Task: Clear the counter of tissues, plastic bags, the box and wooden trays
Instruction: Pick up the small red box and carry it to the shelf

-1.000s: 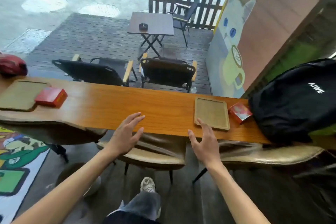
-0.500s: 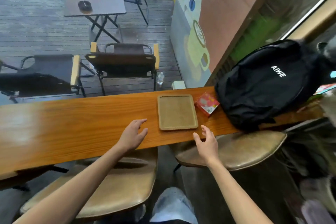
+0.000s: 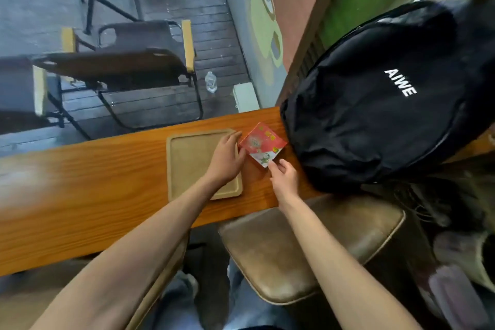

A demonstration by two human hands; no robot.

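A small red box point(image 3: 263, 142) with a printed picture lies on the wooden counter point(image 3: 93, 182), right of a flat wooden tray point(image 3: 192, 163). My left hand point(image 3: 226, 158) reaches across the tray's right side, and its fingers and thumb close on the box's left edge. My right hand point(image 3: 285, 177) comes from the near side and pinches the box's near white corner. The box still rests on the counter, close to a backpack.
A big black backpack point(image 3: 375, 115) fills the counter's right end, just right of the box. Worn brown stools point(image 3: 308, 244) stand under the near edge. Beyond the counter are a folding chair point(image 3: 128, 67), a plastic bottle point(image 3: 211, 82) and decking.
Both hands moved forward and to the right, from the counter's near edge onto the red box. My view swung right and down, so the left tray and second red box left the frame.
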